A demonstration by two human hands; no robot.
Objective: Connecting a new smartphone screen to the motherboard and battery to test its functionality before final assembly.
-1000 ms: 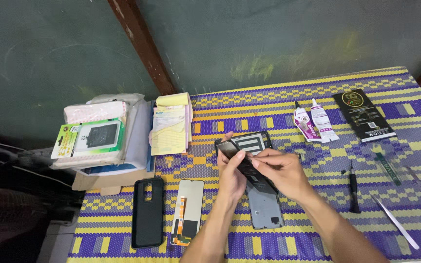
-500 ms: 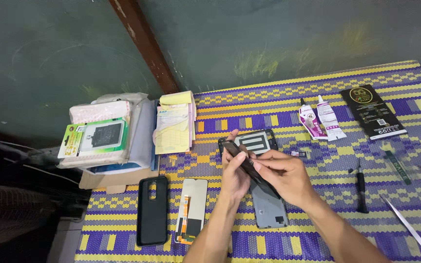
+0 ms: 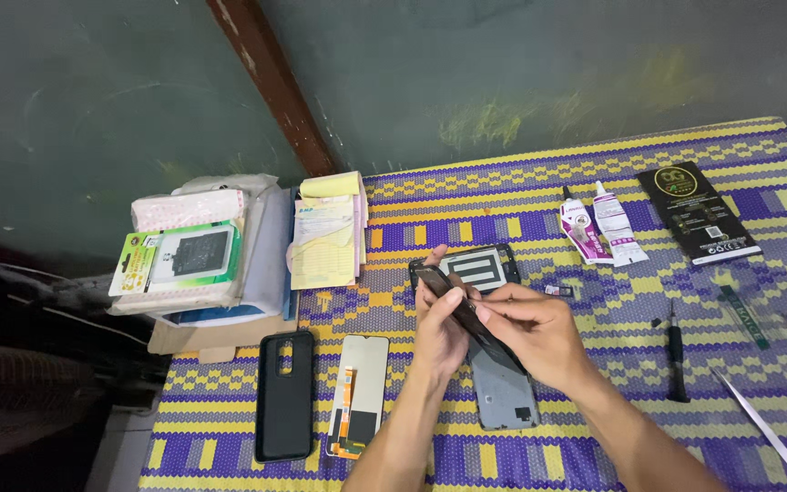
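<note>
Two hands are seen in the head view, both closed on a dark phone frame (image 3: 466,314) held tilted above the table (image 3: 594,456). The left hand (image 3: 439,328) supports the frame from below and behind, its fingers wrapped round the far edge; the right hand (image 3: 530,333) pinches the near edge between thumb and forefinger. What lies between those fingertips is too small to be told. Directly under the hands a grey back cover (image 3: 503,392) lies flat, and behind them a black midframe (image 3: 475,267) rests on the mat.

To the left a black case (image 3: 285,394) and a screen panel (image 3: 359,394) with an orange flex lie side by side, just apart. To the right a screwdriver (image 3: 676,360), tweezers (image 3: 758,419), two glue tubes (image 3: 598,228) and a black box (image 3: 696,211) are spread well apart; a stack of boxes and papers (image 3: 220,255) stands at the far left.

For the work in hand, the frame is best kept low over the mat, so that anything dropped is caught. Force is judged to be better spread along the edge than put on one corner, and the left hand's hold should be kept off any exposed parts. The tweezers are within easy reach if something fine is to be picked.
</note>
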